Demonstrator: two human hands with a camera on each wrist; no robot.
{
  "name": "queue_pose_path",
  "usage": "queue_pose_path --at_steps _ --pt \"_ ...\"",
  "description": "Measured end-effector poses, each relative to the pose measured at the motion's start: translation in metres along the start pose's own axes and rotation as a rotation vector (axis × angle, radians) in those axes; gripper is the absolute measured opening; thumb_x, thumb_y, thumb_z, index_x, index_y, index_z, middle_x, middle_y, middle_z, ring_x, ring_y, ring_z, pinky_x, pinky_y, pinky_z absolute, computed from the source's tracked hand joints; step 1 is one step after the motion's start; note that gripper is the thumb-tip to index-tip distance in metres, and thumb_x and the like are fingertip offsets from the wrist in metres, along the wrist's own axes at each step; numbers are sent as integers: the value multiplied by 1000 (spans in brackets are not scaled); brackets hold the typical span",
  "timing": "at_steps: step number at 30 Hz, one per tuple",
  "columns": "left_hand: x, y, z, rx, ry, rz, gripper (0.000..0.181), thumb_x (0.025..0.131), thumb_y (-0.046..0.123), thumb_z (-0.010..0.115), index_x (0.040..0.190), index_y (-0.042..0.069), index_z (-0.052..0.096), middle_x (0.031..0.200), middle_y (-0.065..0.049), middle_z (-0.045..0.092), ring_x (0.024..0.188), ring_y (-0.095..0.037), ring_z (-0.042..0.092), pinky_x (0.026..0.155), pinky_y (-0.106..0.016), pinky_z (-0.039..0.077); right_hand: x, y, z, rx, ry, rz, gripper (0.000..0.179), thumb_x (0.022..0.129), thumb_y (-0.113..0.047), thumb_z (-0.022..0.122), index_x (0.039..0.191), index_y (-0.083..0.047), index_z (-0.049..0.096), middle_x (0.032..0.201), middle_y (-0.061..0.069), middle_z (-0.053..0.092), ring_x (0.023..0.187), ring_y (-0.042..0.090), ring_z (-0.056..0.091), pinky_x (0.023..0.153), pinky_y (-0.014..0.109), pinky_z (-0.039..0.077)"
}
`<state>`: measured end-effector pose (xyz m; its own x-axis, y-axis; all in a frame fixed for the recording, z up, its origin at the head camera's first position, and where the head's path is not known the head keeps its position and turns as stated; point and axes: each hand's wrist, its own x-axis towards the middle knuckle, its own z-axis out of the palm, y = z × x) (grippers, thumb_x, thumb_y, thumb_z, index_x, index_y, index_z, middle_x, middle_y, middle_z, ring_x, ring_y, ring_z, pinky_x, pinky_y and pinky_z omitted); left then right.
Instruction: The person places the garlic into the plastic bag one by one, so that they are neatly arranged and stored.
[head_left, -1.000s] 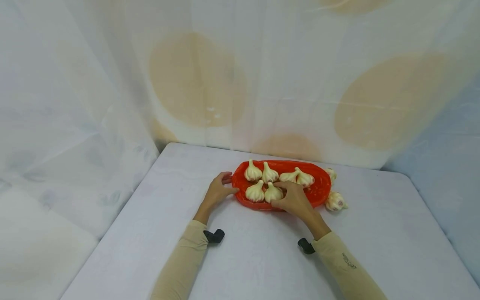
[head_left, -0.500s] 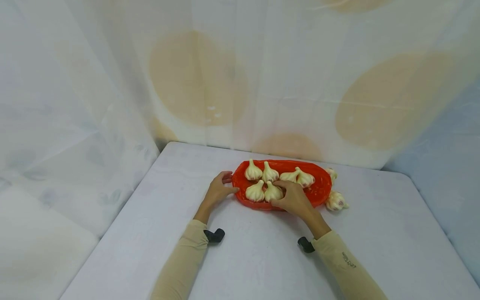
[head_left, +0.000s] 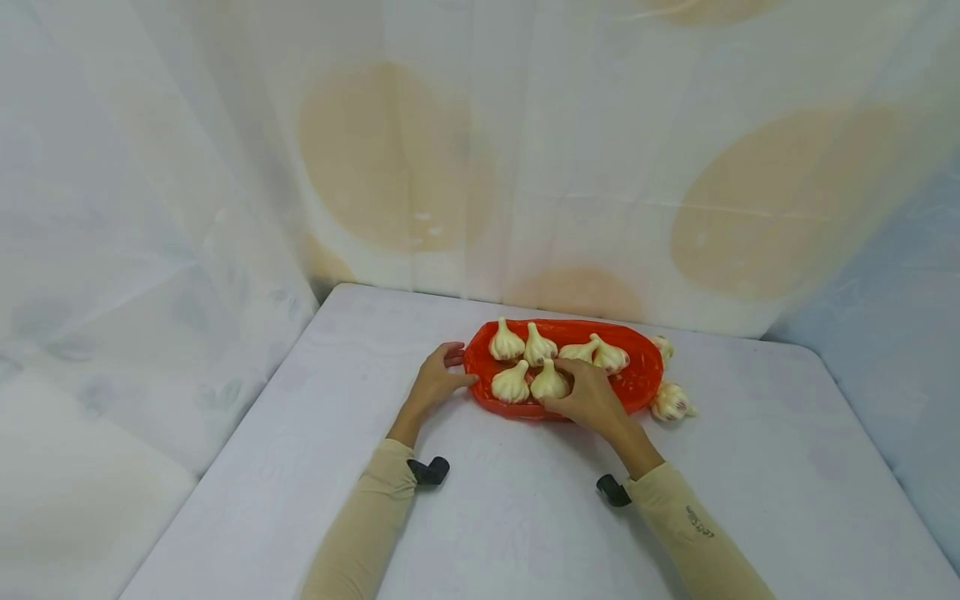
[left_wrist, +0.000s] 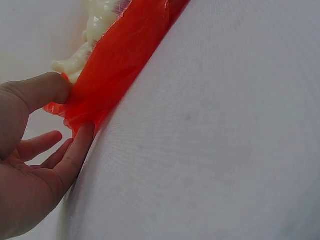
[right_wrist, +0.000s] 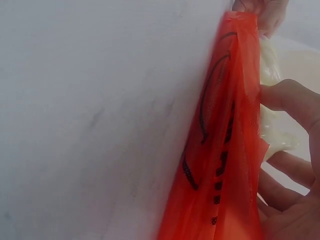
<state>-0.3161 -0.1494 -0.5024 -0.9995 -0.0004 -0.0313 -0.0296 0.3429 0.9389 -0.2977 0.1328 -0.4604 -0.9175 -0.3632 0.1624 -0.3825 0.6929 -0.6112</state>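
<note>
A red oval tray, its side wrapped in thin red plastic, holds several garlic bulbs. My right hand pinches the front-row garlic bulb between thumb and fingers. Just left of it sits another bulb, with more bulbs in the row behind. At the tray's left end, my left hand touches the rim with its thumb and the outside with its fingers, which are spread and fairly straight. In the right wrist view the plastic side hides most of the pinched bulb.
One loose garlic bulb lies on the white table right of the tray, and another is partly hidden behind the tray's right end. A patterned curtain hangs behind the table. Black cameras are worn at both wrists.
The garlic bulb in my right hand has shifted slightly rightward, and its stem tip stands a little farther right and higher. My left hand and the tray have barely moved.
</note>
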Motion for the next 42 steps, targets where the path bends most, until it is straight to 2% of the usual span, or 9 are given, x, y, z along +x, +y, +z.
queue_pose_path --at_steps 12,21,27,34,42 --pt "0 1 0 9 0 -5 67 79 16 79 138 8 49 129 -10 59 121 -26 54 101 -42 46 -1 4 0 -5 3 34 71 76 -30 81 131 6 55 130 18 59 120 31 54 101 49 45" --pt "-1 0 1 11 -2 -3 66 80 16 78 138 7 49 129 -10 59 121 -26 54 101 -43 45 1 -3 4 2 -38 50 72 75 -26 82 134 4 54 130 15 60 117 28 56 99 48 47" --pt "0 0 0 17 5 -18 65 80 17 79 138 9 50 128 -8 59 120 -25 54 99 -40 48 4 -5 7 21 -11 26 71 74 -26 83 133 4 55 129 16 60 117 29 56 99 49 46" --pt "0 0 0 9 4 -8 66 79 16 79 138 8 50 128 -10 60 120 -26 54 100 -42 47 5 -4 10 19 -16 19 72 74 -27 83 132 4 56 131 18 59 123 32 53 104 49 41" --pt "-1 2 -1 1 6 -13 66 79 16 79 137 8 50 128 -10 60 120 -26 54 100 -41 47 5 -3 8 4 -18 26 74 74 -30 84 132 5 55 128 16 60 117 29 56 101 49 45"
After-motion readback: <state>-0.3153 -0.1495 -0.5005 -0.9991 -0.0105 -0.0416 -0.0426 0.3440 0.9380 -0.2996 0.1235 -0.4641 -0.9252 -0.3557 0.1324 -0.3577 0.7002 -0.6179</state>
